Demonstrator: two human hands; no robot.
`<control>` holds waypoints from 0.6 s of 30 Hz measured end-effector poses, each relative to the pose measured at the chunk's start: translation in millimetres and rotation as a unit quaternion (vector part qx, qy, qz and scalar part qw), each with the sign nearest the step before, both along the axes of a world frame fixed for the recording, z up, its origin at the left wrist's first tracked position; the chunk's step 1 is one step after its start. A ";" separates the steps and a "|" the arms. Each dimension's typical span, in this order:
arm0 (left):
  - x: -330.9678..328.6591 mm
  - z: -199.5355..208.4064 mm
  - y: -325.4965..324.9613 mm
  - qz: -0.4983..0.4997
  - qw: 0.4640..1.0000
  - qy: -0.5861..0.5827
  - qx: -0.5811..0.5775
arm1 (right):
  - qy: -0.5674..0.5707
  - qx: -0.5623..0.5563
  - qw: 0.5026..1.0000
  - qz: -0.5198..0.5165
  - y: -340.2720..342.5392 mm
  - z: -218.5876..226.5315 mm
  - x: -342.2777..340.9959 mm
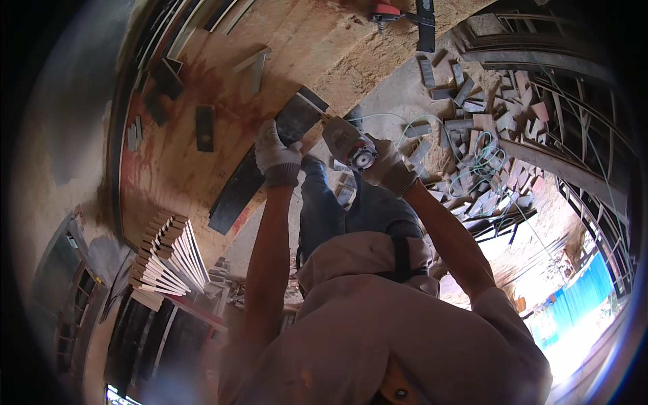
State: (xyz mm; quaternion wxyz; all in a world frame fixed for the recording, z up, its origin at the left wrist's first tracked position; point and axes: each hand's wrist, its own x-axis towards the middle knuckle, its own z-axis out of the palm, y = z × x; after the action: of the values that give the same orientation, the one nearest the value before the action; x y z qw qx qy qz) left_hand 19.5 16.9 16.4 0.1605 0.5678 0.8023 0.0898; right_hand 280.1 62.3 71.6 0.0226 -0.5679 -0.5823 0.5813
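Note:
In a pale work glove with a dark cuff, my left hand (275, 154) is closed at the near edge of a short dark board (298, 118), its thumb out to the right. My gloved right hand (386, 165) is wrapped round a grey nail gun (345, 140) with a round metal cap facing up. The gun's narrow nose meets or nearly meets the right end of the board, close to the table edge; contact is hard to tell. A longer dark board (236, 192) lies along that edge, left of my left hand.
The stained plywood table (182, 162) carries a dark block (204, 128) and a pale angled wood piece (254, 66). A fanned stack of wood strips (172, 260) sits lower left. Off-cuts (466, 135) and a green hose (489, 158) cover the floor at right. A red-and-black tool (388, 12) lies at the top.

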 end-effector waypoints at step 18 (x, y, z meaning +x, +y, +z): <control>4.7 -3.8 1.8 0.015 1.000 0.018 0.006 | 0.024 0.001 0.999 0.026 23.6 11.4 -19.0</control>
State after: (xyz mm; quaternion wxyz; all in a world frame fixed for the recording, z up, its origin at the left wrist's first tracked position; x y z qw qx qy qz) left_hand 24.2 18.6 12.5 0.1412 0.5586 0.8128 0.0865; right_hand 261.0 85.8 83.1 0.0221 -0.5382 -0.5965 0.5951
